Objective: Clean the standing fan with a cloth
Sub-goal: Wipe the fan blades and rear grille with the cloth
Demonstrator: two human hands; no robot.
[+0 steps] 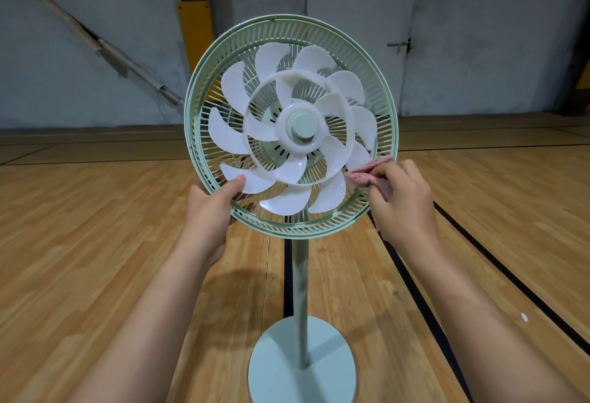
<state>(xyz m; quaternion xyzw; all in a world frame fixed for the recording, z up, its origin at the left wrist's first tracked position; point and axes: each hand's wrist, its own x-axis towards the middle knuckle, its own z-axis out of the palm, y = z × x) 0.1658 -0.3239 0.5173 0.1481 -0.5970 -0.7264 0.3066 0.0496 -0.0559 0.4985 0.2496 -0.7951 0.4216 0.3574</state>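
Pale green plastic forms the round rear guard (289,19) of the standing fan (300,275). The guard is open at the front, like a shallow basket turned toward the camera. Inside it sits the white blade wheel (230,134): an outer ring of curved blades, a white hoop, and a smaller set of inner blades around a white hub with a green cap (301,126). The ribs of the guard show behind and between the blades.

The left hand (207,208) grips the lower-left edge of the guard. Its fingers wrap behind the rim and its thumb lies over the front, touching the tip of an outer blade.

The right hand (402,198) pinches a bunched pink cloth (367,171) between curled fingers and thumb. It presses the cloth against an outer blade at the lower-right edge of the guard, just inside the rim.

The fan's grey-green pole runs down from the guard to a round pale base (281,364). The base stands on a wooden floor (95,243), with black lines (479,243) running near it. Behind the fan are a grey wall, a yellow panel (194,32) and a white door (360,19).
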